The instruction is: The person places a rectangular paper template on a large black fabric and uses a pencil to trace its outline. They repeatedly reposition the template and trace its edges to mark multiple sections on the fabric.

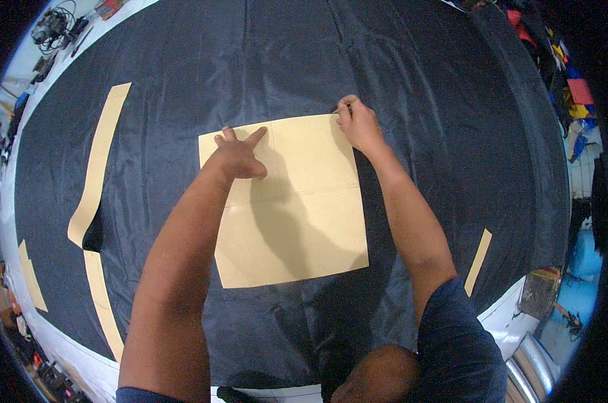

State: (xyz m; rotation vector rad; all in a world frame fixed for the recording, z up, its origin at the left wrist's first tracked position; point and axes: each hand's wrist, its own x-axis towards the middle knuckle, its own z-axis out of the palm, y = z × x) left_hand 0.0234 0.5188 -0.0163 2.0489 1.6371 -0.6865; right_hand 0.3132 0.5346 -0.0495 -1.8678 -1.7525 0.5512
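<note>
A square sheet of yellow card (pixel 304 228) with faint ruled lines lies flat on a wide spread of black fabric (pixel 263 67). My left hand (pixel 237 154) presses on the card near its far left corner, fingers spread. At the far right corner, my right hand (pixel 357 124) is pinched closed just beside the card's edge. A small thin thing shows at its fingertips, too little to name. Shadows of my arms fall across the card and the fabric in front of it.
A long folded yellow strip (pixel 101 154) lies to the left, with a shorter strip (pixel 32 275) nearer the left edge. Another short strip (pixel 478 262) lies at the right. A white table edge (pixel 82 356) shows under the fabric; coloured clutter (pixel 576 94) stands beyond at the right.
</note>
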